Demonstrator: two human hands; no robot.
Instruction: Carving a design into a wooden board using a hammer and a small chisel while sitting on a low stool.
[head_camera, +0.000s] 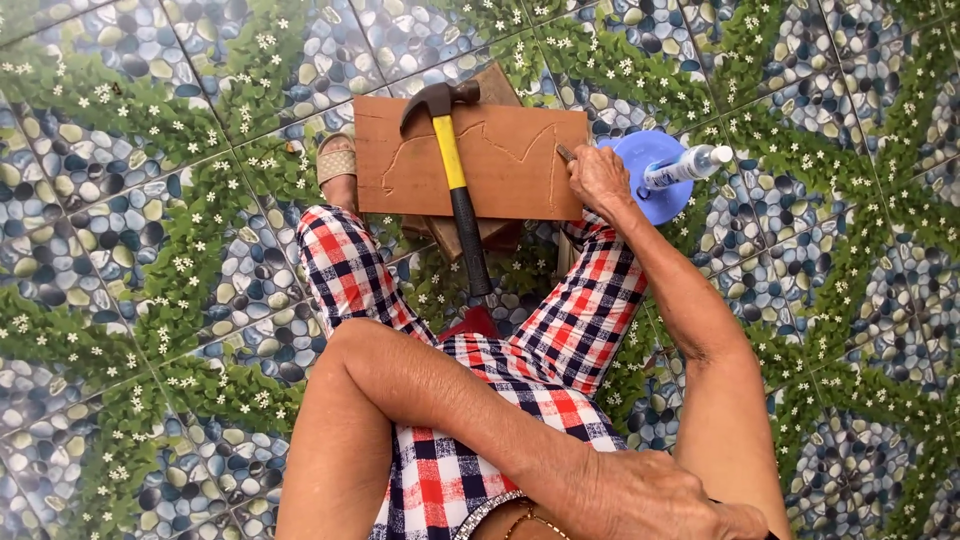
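A brown wooden board (500, 165) with a scratched zigzag line lies across a wooden block in front of my knees. On it rests a hammer (455, 170) with a yellow and black handle, its head at the board's top edge. My right hand (598, 178) is at the board's right edge, fingers closed on a small dark metal tool (565, 152) whose tip touches the wood. My left arm is bent across my lap, and my left hand (650, 500) rests at the bottom of the view near my right arm. Its fingers are partly cut off.
A blue round lid (650, 195) lies on the floor right of the board, with a white glue bottle (690, 165) on it. My sandalled foot (337, 160) is left of the board. The floor is patterned tile (150, 250). Checked trousers cover my legs.
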